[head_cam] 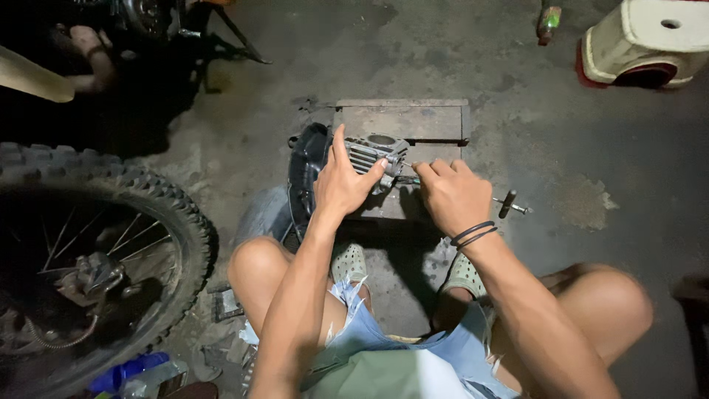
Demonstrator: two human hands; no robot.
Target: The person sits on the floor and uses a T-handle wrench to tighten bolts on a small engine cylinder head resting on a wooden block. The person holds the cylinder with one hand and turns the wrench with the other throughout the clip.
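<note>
One finned metal engine cylinder [375,154] sits in front of me on one wooden block [402,122] laid on the concrete floor [561,148], and it is the only part of its kind I can see. Its round bore faces up toward me, so its axis stands roughly upright, while the cooling fins run in horizontal bands along the side nearest my left hand [341,183]. That hand is wrapped around the cylinder's left side, thumb up over the top edge and fingers curled against the fins, holding it firm. My right hand [452,193] is closed around one slim tool [408,171] whose tip lies nearly level and points left into the cylinder's right side; how tightly I pinch it I cannot tell, since my knuckles cover the shaft. Two dark bands [473,234] circle my right wrist. Just to the right of that hand lies one T-handled tool [509,205] on the floor, its long bar running left to right. A black curved rubber piece [306,166] leans just beside the block on the left. My two knees frame the work, and my two sandalled feet [465,275] rest beneath it. Well off to the left stands one knobby motorcycle wheel [96,251] with spokes, and at the far upper right sits one pale plastic stool [646,41] on its side.
</note>
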